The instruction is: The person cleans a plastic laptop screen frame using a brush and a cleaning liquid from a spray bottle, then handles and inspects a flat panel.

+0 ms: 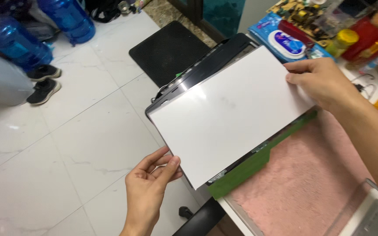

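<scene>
One white panel (224, 118): left hand (147, 192) grip pinching corner, right hand (324, 83) grip clamping edge; two water jugs (68, 19).

Two blue water jugs (40, 30) are standing on the white tiled floor (66, 144), with a pair of black shoes (43, 84) lying just beside them. A black mat (169, 50) is lying on the tiles. A pink towel (302, 183) is covering the table, where a blue wipes packet (281, 41) and a yellow-capped bottle (341, 41) are sitting among clutter.
</scene>
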